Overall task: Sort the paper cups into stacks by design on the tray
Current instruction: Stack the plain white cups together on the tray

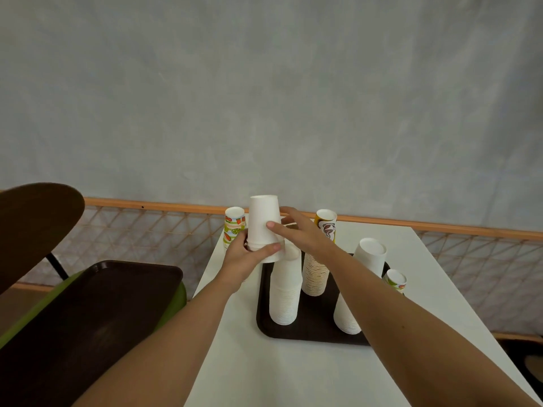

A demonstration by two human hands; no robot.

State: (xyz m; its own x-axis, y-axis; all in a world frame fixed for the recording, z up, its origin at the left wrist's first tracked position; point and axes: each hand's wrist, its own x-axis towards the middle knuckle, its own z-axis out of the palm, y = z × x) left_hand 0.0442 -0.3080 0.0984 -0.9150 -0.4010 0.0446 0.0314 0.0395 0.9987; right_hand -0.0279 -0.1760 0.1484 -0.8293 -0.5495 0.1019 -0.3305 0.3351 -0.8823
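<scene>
A dark brown tray lies on the white table. On it stand a tall stack of plain white cups, a stack with a brown swirl design, another white stack and a fruit-print cup at the right. A fruit-print stack stands at the table's far left. My left hand grips the lower rim of an upside-down white cup held above the white stack. My right hand pinches the same cup's side with thumb and fingers.
A second dark tray rests on a green chair seat to the left, under a brown chair back. A wooden rail with netting runs behind the table, against a grey wall.
</scene>
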